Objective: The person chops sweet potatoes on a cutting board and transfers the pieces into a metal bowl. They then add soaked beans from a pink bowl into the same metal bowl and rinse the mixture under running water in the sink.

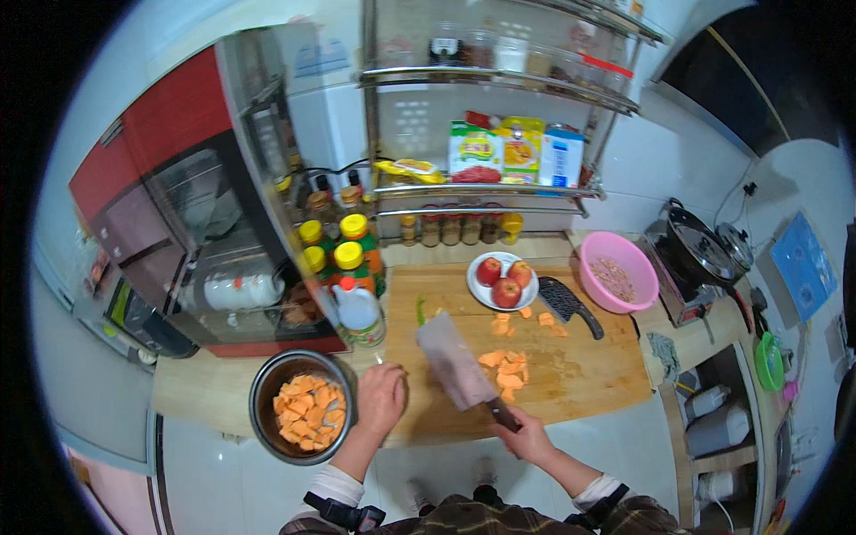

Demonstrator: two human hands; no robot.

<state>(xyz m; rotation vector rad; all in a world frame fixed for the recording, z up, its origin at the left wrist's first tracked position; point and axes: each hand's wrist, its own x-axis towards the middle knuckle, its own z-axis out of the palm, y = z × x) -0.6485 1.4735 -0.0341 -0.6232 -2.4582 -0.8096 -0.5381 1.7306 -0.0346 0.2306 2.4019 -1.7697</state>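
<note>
My right hand (pixel 528 436) is wrapped round the dark handle of a broad cleaver (pixel 453 358), whose blade slants up and left over the wooden cutting board (pixel 588 383). Just right of the blade lie cut orange chunks (pixel 510 370), perhaps sweet potato, with smaller pieces farther back. My left hand (pixel 382 399) rests at the board's left edge, fingers curled; whatever they may hold is hidden. Beside it stands a dark round pot (pixel 259 406) holding many similar orange chunks (pixel 308 412).
A white plate (pixel 480 292) of red apples and a second, dark-bladed knife (pixel 562 300) lie at the board's back. Beyond are a pink basin (pixel 593 254) and a black pan (pixel 700 250). Capped bottles (pixel 352 259) stand left, beside a red-doored cabinet (pixel 169 107); a metal rack (pixel 499 192) rises behind.
</note>
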